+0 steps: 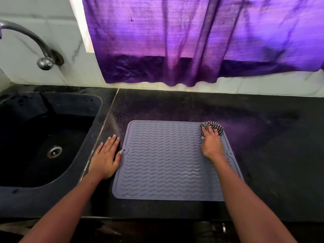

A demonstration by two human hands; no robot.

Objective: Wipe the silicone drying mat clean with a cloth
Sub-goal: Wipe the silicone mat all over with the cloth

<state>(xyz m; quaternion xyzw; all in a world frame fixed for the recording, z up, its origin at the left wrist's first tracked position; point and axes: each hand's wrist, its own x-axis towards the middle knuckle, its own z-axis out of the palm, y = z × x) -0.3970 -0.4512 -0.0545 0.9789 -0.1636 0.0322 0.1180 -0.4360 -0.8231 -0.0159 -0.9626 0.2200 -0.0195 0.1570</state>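
A: Position of the silicone drying mat [163, 160]?
B: Flat on the dark surface [263, 155]; between the two hands.
A: Right hand [212, 144]?
B: Grip closed on a bunched checked cloth [213, 128]; cloth presses the mat's far corner, just ahead of the knuckles.
A: Left hand [105, 158]?
B: Fingers straight, flat on the surface; thumb touches the mat edge; sink [84, 106] beyond it.

mat [163, 160]: grey-lilac, wavy ridges | cloth [213, 128]: black-white check | curtain [192, 41]: purple | counter [263, 137]: black
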